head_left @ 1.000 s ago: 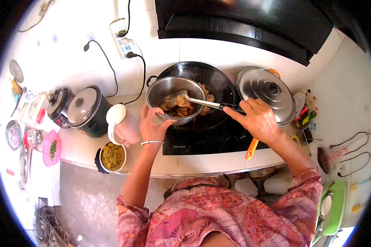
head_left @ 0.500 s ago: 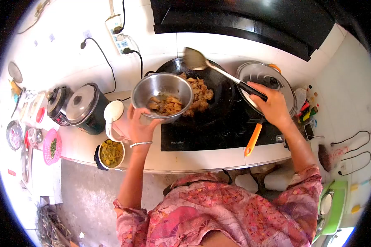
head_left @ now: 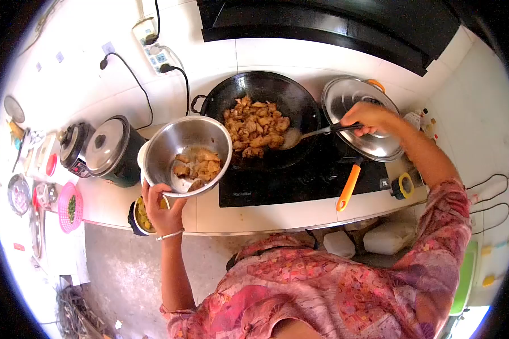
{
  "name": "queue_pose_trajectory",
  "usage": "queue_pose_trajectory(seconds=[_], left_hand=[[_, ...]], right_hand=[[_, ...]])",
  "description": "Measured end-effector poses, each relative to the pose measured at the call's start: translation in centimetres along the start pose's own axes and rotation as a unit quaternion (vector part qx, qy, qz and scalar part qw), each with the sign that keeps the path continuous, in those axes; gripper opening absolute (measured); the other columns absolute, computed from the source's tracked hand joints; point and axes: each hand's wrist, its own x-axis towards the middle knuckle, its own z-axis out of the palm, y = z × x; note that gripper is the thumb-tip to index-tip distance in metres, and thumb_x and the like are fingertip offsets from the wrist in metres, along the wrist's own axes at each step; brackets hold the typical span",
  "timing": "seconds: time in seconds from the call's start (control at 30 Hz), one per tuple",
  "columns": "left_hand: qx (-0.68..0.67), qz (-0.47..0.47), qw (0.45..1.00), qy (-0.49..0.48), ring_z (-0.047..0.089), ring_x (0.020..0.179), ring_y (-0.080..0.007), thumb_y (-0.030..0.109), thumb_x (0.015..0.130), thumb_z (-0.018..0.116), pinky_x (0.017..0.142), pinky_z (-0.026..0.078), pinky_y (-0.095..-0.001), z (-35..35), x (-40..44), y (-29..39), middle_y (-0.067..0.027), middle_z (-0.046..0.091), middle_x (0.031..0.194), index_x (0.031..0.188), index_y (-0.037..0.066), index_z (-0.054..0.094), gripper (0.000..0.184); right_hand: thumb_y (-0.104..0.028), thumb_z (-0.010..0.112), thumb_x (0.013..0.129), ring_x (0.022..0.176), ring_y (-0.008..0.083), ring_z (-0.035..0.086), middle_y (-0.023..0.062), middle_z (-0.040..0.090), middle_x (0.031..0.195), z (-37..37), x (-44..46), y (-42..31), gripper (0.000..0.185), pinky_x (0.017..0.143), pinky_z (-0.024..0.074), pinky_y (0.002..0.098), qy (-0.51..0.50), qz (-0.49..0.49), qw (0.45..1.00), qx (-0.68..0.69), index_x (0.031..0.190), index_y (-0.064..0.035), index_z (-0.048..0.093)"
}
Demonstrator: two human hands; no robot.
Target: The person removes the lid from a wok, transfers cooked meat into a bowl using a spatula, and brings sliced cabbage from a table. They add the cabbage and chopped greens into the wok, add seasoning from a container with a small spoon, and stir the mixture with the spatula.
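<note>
My left hand (head_left: 163, 210) grips the near rim of a steel bowl (head_left: 165, 141), thumb at the edge. The bowl is tilted and has several browned chunks (head_left: 206, 168), seemingly meat, inside. It hangs over the counter, left of a black wok (head_left: 283, 87). My right hand (head_left: 370, 117) is closed round the black handle of a spatula (head_left: 318, 132). The spatula's blade rests in the wok against the right side of a heap of browned chunks (head_left: 254, 124). The wok stands on a black cooktop (head_left: 266, 189).
Right of the wok sits a lidded pan (head_left: 350, 93) with an orange handle (head_left: 348, 188). On the left stand a dark lidded pot (head_left: 104, 147), a pressure cooker (head_left: 73, 141), a pink basket (head_left: 78, 209) and a partly hidden food container (head_left: 141, 217). A range hood (head_left: 322, 25) hangs above.
The bowl has moved left, away from over the wok, and holds fewer chunks, while the wok's heap is larger. The spatula has come down from the wok's far rim into the chunks.
</note>
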Motion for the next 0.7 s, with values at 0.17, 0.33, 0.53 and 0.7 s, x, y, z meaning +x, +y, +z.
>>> queue_pose_trajectory(seconds=[0.17,0.33,0.53,0.7], left_hand=[[0.002,0.013,1.000,0.002,0.047,0.122,-0.0246,-0.002,0.057,0.078,0.095,0.042,-0.0329,-0.5,-0.8,-0.9,-0.0165,0.043,0.133,0.085,0.007,0.057,0.036],[0.015,0.053,0.998,0.002,0.054,0.099,-0.0169,0.001,0.058,0.079,0.085,0.043,-0.0280,0.0,-0.6,-0.9,-0.0126,0.046,0.131,0.086,0.006,0.057,0.036],[0.047,0.079,0.996,-0.010,0.053,0.108,-0.0216,0.003,0.058,0.078,0.090,0.041,-0.0314,0.5,-0.2,-0.4,-0.0140,0.047,0.131,0.086,0.008,0.058,0.035],[0.020,0.037,0.999,-0.027,0.047,0.120,-0.0300,0.003,0.055,0.079,0.097,0.040,-0.0361,0.9,0.4,-0.8,-0.0171,0.045,0.132,0.084,0.007,0.058,0.037]], right_hand=[[-0.030,0.062,0.087,0.044,0.0039,0.036,0.0017,0.057,0.063,10.1,6.4,1.8,0.037,0.036,0.0230,0.0191,-0.013,-0.081,0.975,0.205,0.119,-0.0126,0.060],[-0.025,0.059,0.090,0.047,0.0038,0.042,-0.0004,0.054,0.064,14.9,6.9,1.2,0.037,0.038,0.0246,0.0181,0.023,-0.142,0.946,0.289,0.122,-0.0059,0.057],[-0.022,0.057,0.092,0.051,0.0044,0.045,-0.0015,0.052,0.067,16.0,5.8,1.8,0.035,0.039,0.0258,0.0173,0.022,-0.143,0.917,0.372,0.122,-0.0043,0.056],[-0.022,0.059,0.091,0.052,0.0039,0.044,-0.0012,0.052,0.071,16.9,4.4,2.4,0.040,0.039,0.0260,0.0170,0.042,-0.152,0.908,0.389,0.126,-0.0035,0.053]])
